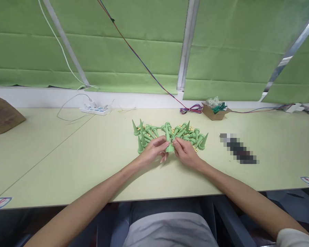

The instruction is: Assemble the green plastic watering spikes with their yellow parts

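Observation:
Over the table's middle, a green plastic watering spike (169, 148) is held with its wide collar toward me. My left hand (154, 150) closes on it from the left, thumb along its side, lower fingers curled beneath. My right hand (186, 153) is pinched against the spike's right side; whatever small part sits between its fingertips is hidden. Just beyond both hands lies a pile of similar green spikes (181, 130), some standing point up, such as one spike at the right (203, 142). Small yellow pieces (195, 149) show among and under them.
A small cardboard box (214, 114) with clear plastic and green material stands at the back beside coiled red-blue wire (192, 109). A white power strip (96, 109) lies back left, a brown paper bag (3, 115) far left. A pixelated dark object (239, 149) lies to the right.

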`<state>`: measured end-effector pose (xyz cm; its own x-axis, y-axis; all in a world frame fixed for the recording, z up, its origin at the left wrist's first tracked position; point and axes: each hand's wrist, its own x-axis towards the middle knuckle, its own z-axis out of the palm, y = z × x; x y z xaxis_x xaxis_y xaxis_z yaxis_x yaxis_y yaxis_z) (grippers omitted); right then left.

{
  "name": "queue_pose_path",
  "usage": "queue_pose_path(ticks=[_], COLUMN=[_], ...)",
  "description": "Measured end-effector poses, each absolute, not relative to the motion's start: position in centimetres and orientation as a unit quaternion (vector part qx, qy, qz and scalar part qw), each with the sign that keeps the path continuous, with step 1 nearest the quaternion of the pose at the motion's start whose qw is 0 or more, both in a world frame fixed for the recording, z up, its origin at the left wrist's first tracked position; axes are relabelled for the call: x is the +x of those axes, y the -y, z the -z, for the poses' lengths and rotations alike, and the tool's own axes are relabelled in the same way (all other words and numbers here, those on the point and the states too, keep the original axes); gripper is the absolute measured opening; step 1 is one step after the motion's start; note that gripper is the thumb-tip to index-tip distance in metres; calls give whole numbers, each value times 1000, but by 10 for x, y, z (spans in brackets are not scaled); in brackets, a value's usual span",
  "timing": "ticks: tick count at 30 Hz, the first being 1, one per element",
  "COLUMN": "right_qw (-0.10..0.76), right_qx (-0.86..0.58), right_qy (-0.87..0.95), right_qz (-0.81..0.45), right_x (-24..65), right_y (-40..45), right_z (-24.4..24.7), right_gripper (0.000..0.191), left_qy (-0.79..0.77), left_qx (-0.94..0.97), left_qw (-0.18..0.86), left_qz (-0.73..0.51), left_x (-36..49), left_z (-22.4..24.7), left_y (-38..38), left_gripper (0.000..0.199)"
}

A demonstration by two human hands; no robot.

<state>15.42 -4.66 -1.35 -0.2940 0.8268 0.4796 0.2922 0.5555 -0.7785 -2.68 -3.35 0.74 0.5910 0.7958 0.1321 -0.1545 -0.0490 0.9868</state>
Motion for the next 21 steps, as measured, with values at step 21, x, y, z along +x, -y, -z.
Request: queue_pose_path(ticks=[21], right_qw=[494], right_qx=[-389], right_qy=[716], right_qz=[-304], right_x=[154], right_y=[44], right_z=[16], right_gripper=[40], left_qy=[-283], left_qx=[827], left_qw=[172], left_qz=[-455], left_x=[-29], left_z=[4], left_y=[30], left_gripper=[15])
